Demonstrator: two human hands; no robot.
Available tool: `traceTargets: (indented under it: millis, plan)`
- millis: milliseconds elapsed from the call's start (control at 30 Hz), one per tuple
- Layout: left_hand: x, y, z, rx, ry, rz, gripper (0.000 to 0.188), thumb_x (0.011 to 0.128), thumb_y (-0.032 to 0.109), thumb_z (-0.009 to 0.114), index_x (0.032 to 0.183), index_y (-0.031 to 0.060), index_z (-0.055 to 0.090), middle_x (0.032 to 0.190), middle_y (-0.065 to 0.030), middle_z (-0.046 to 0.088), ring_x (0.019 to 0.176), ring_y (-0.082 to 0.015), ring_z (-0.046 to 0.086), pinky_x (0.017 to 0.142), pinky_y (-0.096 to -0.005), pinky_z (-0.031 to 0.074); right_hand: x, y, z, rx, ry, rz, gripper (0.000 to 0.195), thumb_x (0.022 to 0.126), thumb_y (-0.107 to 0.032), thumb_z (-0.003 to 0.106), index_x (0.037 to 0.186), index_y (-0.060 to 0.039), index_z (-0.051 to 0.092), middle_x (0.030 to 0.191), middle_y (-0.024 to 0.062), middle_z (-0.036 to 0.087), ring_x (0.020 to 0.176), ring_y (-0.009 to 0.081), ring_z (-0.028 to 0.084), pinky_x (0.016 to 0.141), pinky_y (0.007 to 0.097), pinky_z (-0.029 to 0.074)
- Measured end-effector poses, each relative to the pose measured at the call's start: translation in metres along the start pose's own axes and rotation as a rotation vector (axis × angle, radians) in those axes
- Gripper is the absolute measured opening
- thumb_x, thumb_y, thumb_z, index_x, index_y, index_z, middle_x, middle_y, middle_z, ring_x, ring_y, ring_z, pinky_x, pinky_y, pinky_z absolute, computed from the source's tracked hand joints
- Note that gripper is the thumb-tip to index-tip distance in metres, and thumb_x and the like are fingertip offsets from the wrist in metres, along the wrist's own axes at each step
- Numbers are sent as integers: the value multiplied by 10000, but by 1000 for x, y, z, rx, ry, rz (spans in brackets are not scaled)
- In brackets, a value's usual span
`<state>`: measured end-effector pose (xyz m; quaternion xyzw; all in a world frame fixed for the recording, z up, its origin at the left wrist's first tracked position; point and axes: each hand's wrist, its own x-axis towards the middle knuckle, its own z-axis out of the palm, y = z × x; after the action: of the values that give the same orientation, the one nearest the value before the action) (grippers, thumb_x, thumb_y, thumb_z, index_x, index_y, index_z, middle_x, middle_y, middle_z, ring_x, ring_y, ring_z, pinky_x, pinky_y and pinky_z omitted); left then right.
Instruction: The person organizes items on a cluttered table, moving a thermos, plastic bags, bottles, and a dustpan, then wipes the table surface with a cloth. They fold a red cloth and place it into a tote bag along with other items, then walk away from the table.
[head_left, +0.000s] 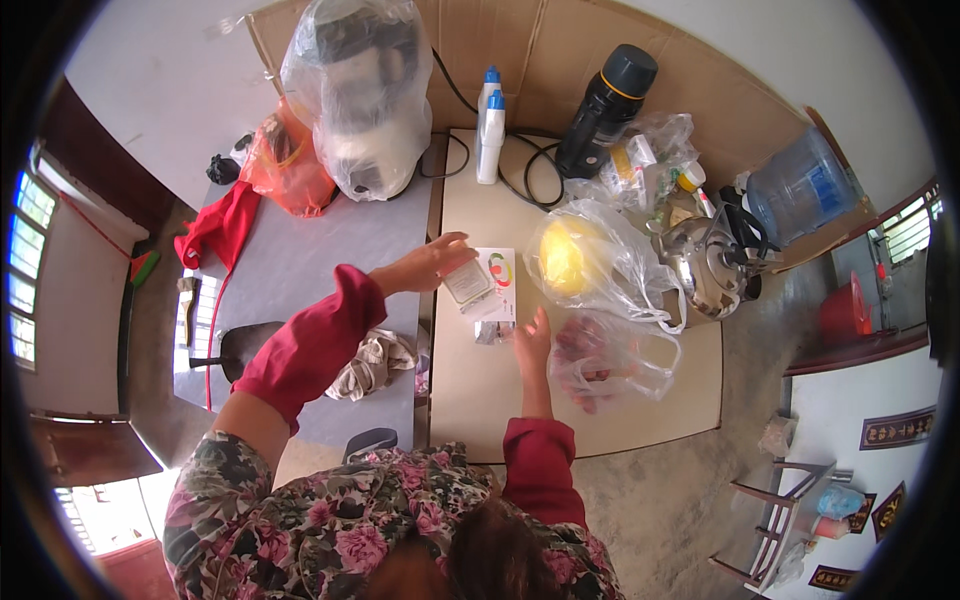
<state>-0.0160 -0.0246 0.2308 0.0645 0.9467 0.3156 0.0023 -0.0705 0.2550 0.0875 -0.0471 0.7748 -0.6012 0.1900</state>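
My left hand (439, 262) touches or grips the upper end of a small clear plastic container (468, 285); the fingers partly hide that end. Under the container lies a white card or leaflet (504, 281) with a coloured print. Small shiny packets (493, 332) lie at its lower edge. My right hand (532, 337) is just right of the card, fingers apart, holding nothing. Right of it sit a thin plastic bag with reddish contents (592, 360) and, farther back, a clear bag around a yellow round thing (568, 255).
A steel kettle (701, 262), a black thermos (609, 109), white bottles with blue caps (491, 139) and a large plastic-wrapped appliance (364, 97) stand toward the back. An orange bag (289, 169), crumpled cloth (373, 364), brush (187, 307) and dark pan (244, 351) are left.
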Motion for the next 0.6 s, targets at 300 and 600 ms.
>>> traceTargets:
  millis: [300,600]
  plan:
    - [46,-2,37,225,-130,142,892,636,-153,636,1436,173,410,1486,-174,317,1295,-360,440,1069,-415,402,-37,-49,3,-43,-137,49,955,792,-355,784,1502,-24,238,1460,245,330,1288,376,465,993,407,449]
    - [-35,17,96,-567,121,-803,811,699,21,677,1436,81,341,1082,-175,638,1031,-347,636,833,-419,536,-27,-63,27,-580,-91,-308,1059,723,-245,832,1521,-34,169,1449,239,330,1206,330,537,928,408,493]
